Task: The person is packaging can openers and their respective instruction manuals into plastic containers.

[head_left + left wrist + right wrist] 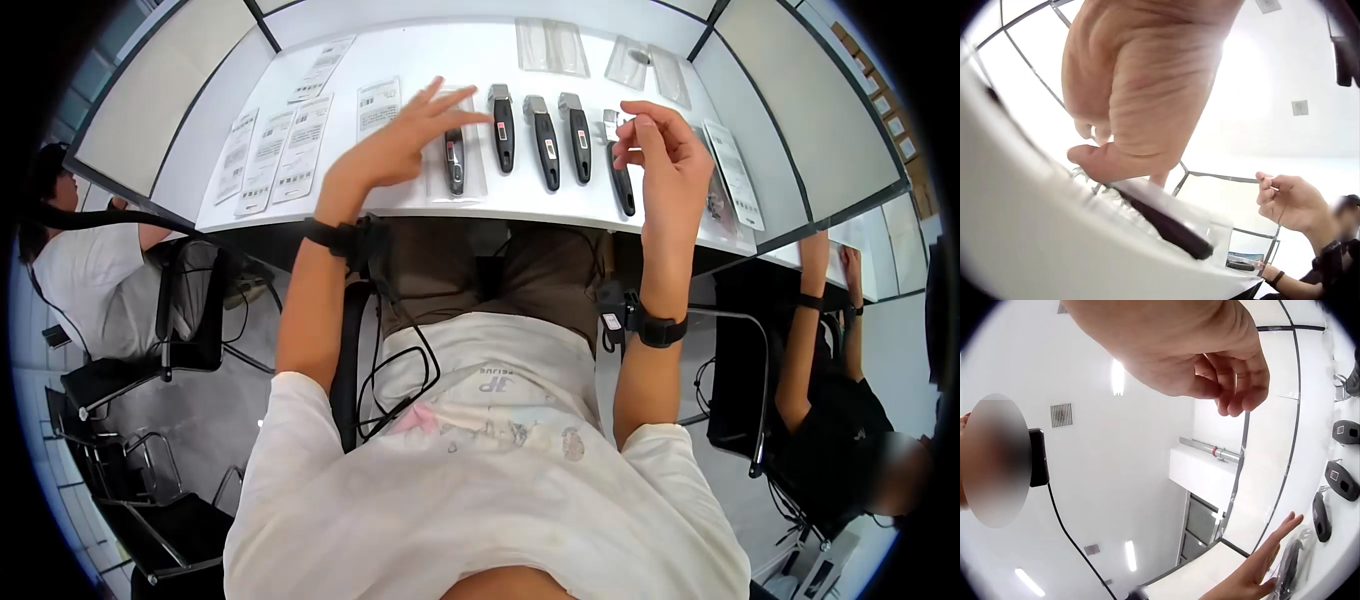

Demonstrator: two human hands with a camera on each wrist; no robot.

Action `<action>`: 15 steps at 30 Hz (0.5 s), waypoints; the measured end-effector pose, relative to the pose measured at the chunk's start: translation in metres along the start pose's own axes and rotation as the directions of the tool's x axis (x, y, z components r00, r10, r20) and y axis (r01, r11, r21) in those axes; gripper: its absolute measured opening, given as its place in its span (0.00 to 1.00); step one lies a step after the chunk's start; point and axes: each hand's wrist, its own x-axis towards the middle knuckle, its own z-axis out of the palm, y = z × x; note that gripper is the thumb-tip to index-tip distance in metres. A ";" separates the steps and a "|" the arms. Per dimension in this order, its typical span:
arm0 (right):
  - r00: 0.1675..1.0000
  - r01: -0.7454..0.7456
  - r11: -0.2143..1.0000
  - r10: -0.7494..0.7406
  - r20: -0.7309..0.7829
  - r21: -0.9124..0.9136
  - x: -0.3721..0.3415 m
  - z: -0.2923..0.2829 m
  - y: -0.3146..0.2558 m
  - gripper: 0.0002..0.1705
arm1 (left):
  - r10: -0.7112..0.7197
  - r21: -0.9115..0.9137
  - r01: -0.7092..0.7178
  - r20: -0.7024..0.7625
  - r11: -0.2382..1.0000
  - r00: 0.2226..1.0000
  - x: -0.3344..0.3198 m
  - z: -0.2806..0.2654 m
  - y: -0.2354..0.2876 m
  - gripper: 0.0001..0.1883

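Note:
My left hand (395, 148), fingers spread, hovers beside and partly over a black-handled tool (456, 172) in a clear plastic package (472, 186). The hand hides the tool's upper end. To the right lie several similar tools with silver metal heads, among them one tool (503, 135) nearest the package. My right hand (677, 170) is raised near the rightmost tool (623, 188), its fingers loosely bent. In the right wrist view nothing shows between those fingers (1235, 397). A black handle (1172, 231) appears under my left hand in the left wrist view.
Printed white cards (303, 145) lie at the table's left, and one card (733, 175) at the right. Clear plastic packages (552, 48) are at the back. Partition panels (795, 120) flank the white table. Other people sit on both sides.

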 end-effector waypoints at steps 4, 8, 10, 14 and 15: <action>0.999 0.049 0.999 -0.049 -0.009 -0.002 0.000 -0.008 -0.005 0.11 | -0.055 0.043 0.064 -0.191 0.997 0.980 -0.001 -0.027 0.010 0.39; 0.994 0.086 0.928 -0.103 -0.027 -0.364 0.011 -0.036 -0.001 0.11 | -0.394 0.121 0.439 -0.279 0.890 0.876 0.002 0.011 0.039 0.26; 0.977 0.048 0.845 -0.152 -0.152 -0.532 0.018 -0.056 0.005 0.10 | -0.440 0.060 0.460 -0.206 0.886 0.874 0.009 0.028 0.035 0.26; 0.937 -0.036 0.816 -0.173 -0.303 -0.577 0.020 -0.096 0.001 0.11 | -0.408 0.117 0.458 -0.301 0.881 0.862 0.023 0.035 0.031 0.25; 0.925 -0.035 0.838 -0.180 -0.335 -0.545 0.021 -0.103 0.000 0.11 | -0.416 0.145 0.468 -0.286 0.872 0.863 0.026 0.033 0.030 0.25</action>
